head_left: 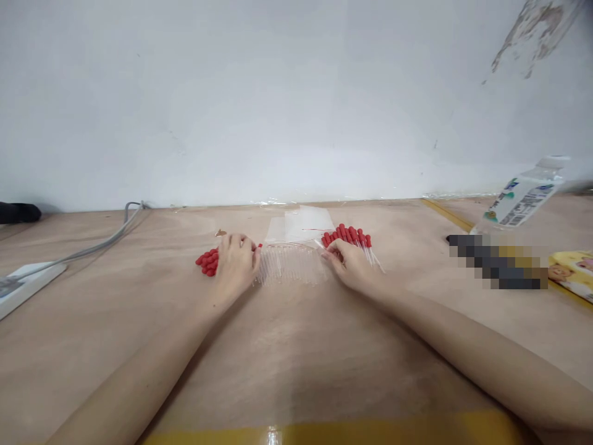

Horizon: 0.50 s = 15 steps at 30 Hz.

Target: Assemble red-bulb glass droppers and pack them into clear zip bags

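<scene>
My left hand rests at the left end of a row of thin clear sticks lying side by side on the wooden table. Its fingers are pinched, and a small red cap shows at the tips. Partly behind this hand is a pile of red caps. At the row's right end, my right hand is closed, with a thin white stick at its fingertips. Just beyond it lies a bunch of sticks with red caps. What the curled fingers cover is hidden.
White paper sheets lie behind the row, near the wall. A clear bottle leans at the right, with a blurred dark patch and a yellow packet nearby. A grey cable reaches a white box at the left.
</scene>
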Available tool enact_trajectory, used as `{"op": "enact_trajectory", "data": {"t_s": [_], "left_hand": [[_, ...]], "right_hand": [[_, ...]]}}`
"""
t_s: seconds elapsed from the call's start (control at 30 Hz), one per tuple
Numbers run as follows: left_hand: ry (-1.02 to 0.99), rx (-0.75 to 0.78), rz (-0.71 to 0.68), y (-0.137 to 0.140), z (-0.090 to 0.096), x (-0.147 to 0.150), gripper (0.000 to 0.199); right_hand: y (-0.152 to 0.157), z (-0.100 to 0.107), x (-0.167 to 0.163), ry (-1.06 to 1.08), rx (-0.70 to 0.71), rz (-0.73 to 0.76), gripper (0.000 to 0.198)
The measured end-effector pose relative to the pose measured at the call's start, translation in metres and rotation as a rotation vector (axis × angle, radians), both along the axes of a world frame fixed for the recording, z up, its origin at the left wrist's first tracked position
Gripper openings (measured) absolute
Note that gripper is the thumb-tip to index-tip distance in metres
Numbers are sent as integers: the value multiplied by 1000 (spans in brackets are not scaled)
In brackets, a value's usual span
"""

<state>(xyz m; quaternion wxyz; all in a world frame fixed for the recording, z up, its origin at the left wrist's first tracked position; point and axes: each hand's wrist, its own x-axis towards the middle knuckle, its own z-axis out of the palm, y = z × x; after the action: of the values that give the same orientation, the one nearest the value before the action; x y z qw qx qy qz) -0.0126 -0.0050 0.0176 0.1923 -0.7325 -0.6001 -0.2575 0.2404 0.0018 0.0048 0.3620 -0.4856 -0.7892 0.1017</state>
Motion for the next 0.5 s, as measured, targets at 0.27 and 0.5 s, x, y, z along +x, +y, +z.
{"op": "enact_trajectory", "data": {"t_s": [0.27,0.5], "left_hand": [[-348,-281,-490,-19,-37,36,12],[-338,-262,-597,-22,-34,39,19]], "right_hand": [[-24,-20,7,1,106,179,16],[-28,-17,3,-61,128,167,15]]}}
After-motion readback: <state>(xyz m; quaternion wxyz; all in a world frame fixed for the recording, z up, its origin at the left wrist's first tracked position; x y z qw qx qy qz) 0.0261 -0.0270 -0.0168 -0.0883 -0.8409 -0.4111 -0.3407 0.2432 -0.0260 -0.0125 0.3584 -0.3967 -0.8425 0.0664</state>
